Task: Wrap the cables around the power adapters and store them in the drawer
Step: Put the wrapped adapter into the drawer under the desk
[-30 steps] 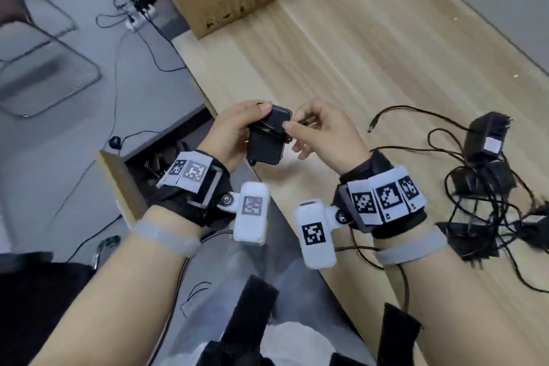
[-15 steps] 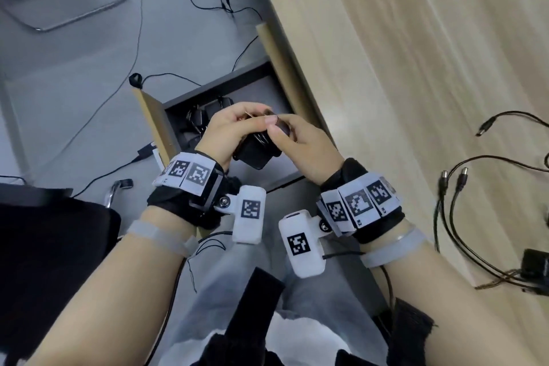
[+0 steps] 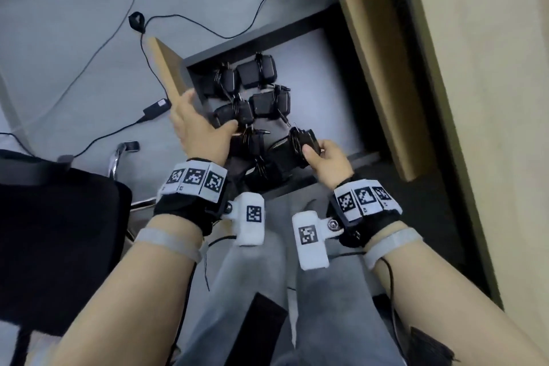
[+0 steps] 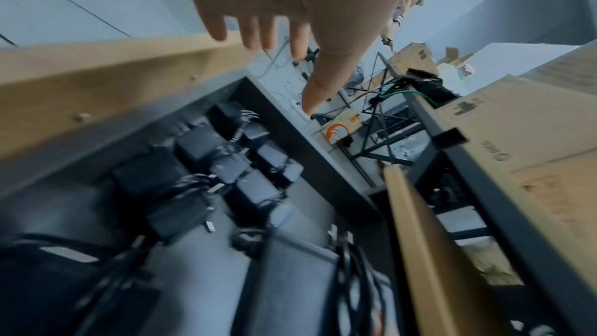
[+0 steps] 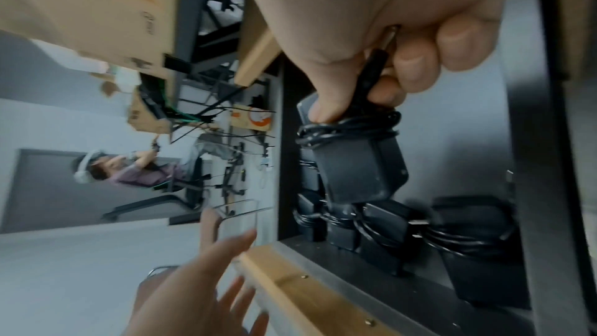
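Note:
The drawer (image 3: 332, 80) under the desk stands pulled out, its wooden front (image 3: 165, 65) at the left. Several black power adapters (image 3: 255, 71) with cables wound round them lie inside in rows. My right hand (image 3: 325, 159) grips one more wrapped black adapter (image 3: 292, 147) by its end, low over the drawer's near side; in the right wrist view thumb and fingers pinch this adapter (image 5: 358, 162) and its plug. My left hand (image 3: 196, 125) is open with straight fingers at the drawer front's top edge (image 4: 113, 70), holding nothing.
The light wooden desktop (image 3: 475, 98) runs along the right. Loose cables and a small black box (image 3: 156, 107) lie on the grey floor at the left. A black chair seat (image 3: 59, 232) sits at the lower left. My legs are below the drawer.
My left hand has let go of the adapter and moved left to the drawer front. My right hand alone has carried the wrapped adapter down into the open drawer. My view has swung down.

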Tool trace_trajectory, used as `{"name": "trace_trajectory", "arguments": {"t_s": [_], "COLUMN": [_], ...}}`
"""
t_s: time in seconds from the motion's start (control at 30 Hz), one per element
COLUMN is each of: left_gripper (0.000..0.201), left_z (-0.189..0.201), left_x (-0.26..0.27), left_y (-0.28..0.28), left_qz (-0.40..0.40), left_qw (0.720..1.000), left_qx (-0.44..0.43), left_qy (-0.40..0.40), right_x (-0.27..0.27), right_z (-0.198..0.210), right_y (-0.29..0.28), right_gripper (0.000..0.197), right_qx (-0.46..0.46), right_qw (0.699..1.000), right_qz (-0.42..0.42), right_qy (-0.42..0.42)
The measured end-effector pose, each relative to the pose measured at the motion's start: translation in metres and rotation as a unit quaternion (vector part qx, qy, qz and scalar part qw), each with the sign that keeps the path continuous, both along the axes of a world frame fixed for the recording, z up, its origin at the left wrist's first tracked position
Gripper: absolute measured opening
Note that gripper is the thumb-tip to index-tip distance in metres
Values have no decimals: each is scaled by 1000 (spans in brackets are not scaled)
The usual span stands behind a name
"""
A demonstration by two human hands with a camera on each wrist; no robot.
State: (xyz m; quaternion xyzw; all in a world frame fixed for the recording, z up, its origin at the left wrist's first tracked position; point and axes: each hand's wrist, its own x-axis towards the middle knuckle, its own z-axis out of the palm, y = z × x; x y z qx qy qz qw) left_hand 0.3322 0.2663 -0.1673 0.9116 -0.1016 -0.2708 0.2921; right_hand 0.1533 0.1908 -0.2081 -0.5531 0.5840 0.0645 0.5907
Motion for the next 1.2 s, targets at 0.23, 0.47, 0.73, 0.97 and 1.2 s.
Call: {"name": "trace_trajectory", "arguments": {"t_s": [0.23, 0.47, 0.73, 0.97, 1.2], "left_gripper": [54, 43, 44, 47, 59], "left_z": [-61, -79, -83, -61, -34], "left_x": [11, 9, 8, 12, 26], "left_y": [31, 37, 36, 25, -7], "left_qz": [86, 70, 76, 112, 170], "left_qw": [987, 989, 990, 981, 967], "left_qx": [135, 124, 118, 147, 41], "left_qy": [10, -30, -33, 51, 186], "right_x": [19, 39, 55, 47, 34], "right_z": [-46, -79, -89, -52, 54], "right_y": [7, 7, 0, -21, -45], "right_gripper": [20, 32, 26, 59, 34], "right_qx": [64, 120, 90, 52, 139], "right_qw": [987, 971, 981, 981, 980], "right_qz": [-148, -202, -133, 13, -131], "right_qy": [23, 48, 105, 184, -60]}}
